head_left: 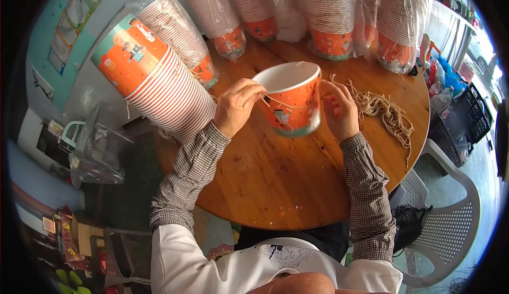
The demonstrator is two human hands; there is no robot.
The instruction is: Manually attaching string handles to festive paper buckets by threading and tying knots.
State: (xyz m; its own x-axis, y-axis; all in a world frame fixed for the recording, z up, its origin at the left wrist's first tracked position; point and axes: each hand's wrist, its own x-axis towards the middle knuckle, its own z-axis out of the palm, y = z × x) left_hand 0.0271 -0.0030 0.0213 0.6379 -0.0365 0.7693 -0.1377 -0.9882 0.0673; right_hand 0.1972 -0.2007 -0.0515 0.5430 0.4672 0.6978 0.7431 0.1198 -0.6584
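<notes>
An orange paper bucket with a white inside and printed figures is held up over the round wooden table. My left hand pinches a thin string at the bucket's left rim. My right hand is on its right side, fingers curled on the rim and on the string there. A pile of cut beige strings lies on the table just right of my right hand. A long stack of the same orange buckets lies on its side to the left of my left hand.
Several plastic-wrapped stacks of buckets line the table's far edge. A white plastic chair stands at the right, a black crate beyond it. A crumpled clear plastic bag sits on the left, with clutter on the floor.
</notes>
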